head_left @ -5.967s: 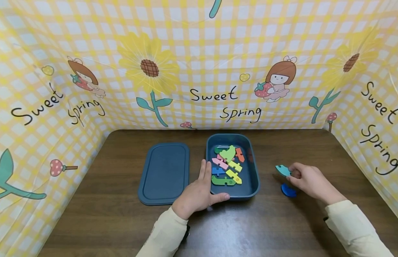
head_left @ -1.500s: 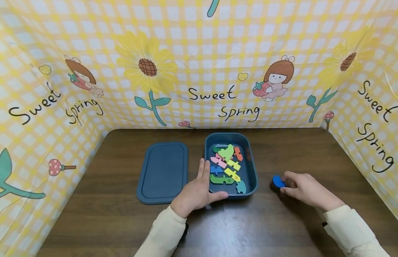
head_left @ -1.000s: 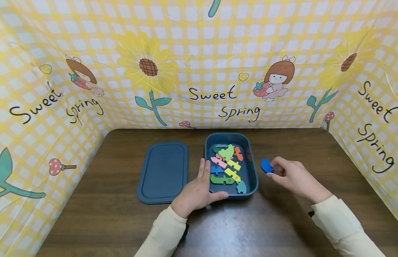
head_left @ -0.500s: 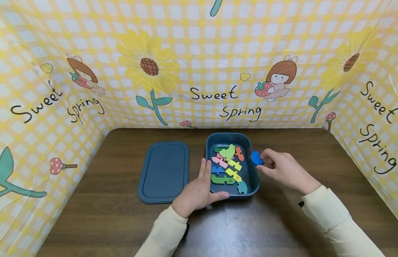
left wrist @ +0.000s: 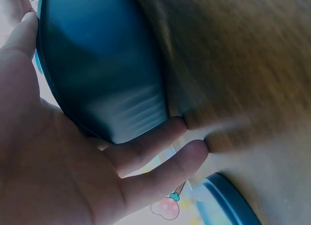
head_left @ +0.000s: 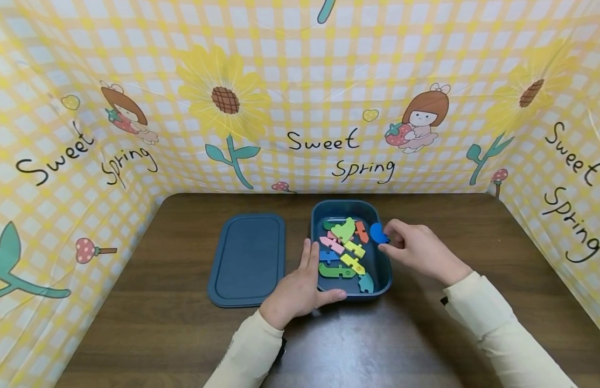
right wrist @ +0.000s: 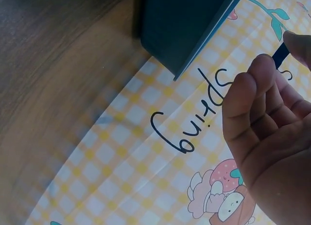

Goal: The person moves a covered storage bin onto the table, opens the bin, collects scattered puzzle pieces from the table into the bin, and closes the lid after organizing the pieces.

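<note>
A dark blue box point(head_left: 384, 280) stands on the brown table and holds several coloured puzzle pieces point(head_left: 343, 250). My right hand point(head_left: 416, 249) pinches a blue rounded piece point(head_left: 377, 233) just above the box's right rim. In the right wrist view only a dark sliver of that piece point(right wrist: 280, 54) shows between the fingertips point(right wrist: 260, 69). My left hand point(head_left: 300, 288) rests flat against the box's near left corner, thumb along the front wall. The left wrist view shows the box wall point(left wrist: 107, 84) pressed against my palm point(left wrist: 58, 166).
The box's blue lid point(head_left: 246, 258) lies flat on the table to the left of the box. A yellow checked cloth point(head_left: 300, 97) with flowers and "Sweet Spring" lettering walls in the table on three sides. Bare wood point(head_left: 474, 215) lies right of the box.
My right hand picked the blue piece up from the table at the right and carried it left to the box's rim. The teal piece went into the box earlier. The left hand stayed put.
</note>
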The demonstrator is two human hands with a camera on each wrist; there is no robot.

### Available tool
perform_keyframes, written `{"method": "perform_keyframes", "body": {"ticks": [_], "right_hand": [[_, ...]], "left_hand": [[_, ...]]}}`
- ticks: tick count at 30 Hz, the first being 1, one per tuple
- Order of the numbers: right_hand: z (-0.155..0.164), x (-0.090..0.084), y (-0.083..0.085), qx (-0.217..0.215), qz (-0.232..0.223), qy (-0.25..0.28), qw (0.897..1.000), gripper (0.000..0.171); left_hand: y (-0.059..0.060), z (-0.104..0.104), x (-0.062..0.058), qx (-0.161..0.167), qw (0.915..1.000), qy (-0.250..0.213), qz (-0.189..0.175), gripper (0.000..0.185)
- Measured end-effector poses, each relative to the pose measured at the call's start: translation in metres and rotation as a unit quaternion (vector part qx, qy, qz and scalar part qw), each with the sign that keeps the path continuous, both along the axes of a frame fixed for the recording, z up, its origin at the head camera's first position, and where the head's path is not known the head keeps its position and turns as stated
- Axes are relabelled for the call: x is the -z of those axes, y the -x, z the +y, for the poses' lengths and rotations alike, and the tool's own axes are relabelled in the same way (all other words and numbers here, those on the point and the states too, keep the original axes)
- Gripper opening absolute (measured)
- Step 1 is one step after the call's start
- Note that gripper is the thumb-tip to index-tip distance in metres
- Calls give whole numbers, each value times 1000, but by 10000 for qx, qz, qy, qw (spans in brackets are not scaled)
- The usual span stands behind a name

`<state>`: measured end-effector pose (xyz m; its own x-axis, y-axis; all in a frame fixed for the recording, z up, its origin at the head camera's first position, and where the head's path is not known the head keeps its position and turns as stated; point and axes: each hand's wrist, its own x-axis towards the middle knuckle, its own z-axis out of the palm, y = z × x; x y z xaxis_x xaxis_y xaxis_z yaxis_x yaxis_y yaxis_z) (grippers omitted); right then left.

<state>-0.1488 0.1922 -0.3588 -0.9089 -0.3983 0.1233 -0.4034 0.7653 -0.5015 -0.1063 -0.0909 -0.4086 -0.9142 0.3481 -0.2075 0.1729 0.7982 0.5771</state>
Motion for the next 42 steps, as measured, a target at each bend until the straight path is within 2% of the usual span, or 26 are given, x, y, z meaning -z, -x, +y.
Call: {"method": "perform_keyframes", "body": {"ticks": [7,18,25,42], "right_hand": [[-5,3,3,-17,-5,-88,10000,23],[-10,4,6,2,-338,-268,9991,26],[-11,8,7,-51,-290,-606,9977,28],[-15,15,6,-107,-300,-1008,9944,33]], "left_hand": [[1,-1,0,17,10000,-49,-18,119],[2,-2,3,33,10000,-70,-23,119],[3,-2,4,12,10000,-49,-43,119],[3,-3,2,23,10000,20,-42,119]]}}
